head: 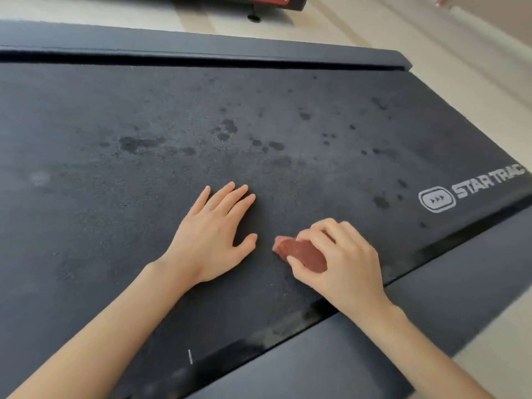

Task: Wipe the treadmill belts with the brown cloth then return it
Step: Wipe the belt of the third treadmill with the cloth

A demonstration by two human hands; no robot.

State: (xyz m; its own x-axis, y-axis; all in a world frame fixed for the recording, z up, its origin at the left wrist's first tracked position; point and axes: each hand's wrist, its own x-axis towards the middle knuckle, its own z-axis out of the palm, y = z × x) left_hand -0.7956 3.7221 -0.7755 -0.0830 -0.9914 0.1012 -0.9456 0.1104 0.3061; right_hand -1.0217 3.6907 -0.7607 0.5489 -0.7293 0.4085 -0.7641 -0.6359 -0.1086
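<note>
A dark treadmill belt [144, 139] fills most of the view, dusty grey with several darker damp spots across its middle and right. My right hand [342, 254] grips a small bunched brown cloth [302, 253] and presses it onto the belt near the near-side rail. My left hand [213, 234] lies flat on the belt just left of the cloth, fingers straight and spread. A white STAR TRAC logo [472, 188] is printed on the belt at the right.
Grey side rails border the belt, one along the far edge [201, 47] and one at the near right [431, 298]. Pale floor [446, 67] lies beyond. The base of a second machine [273, 2] stands at the top.
</note>
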